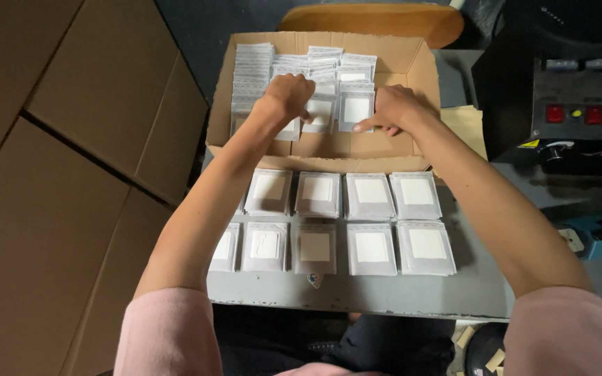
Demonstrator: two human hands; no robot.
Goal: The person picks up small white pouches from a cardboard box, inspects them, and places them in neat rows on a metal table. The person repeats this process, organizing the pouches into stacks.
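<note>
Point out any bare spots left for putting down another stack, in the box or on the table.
Free: box floor at right, beside right hand; grey table strip along the near edge, below the packet stacks. Crowded: box's left and back, around left hand, and mid-table, stacks nearly edge to edge.

Both arms reach forward, left hand [288,94] and right hand [393,108] with fingers curled downward.
</note>
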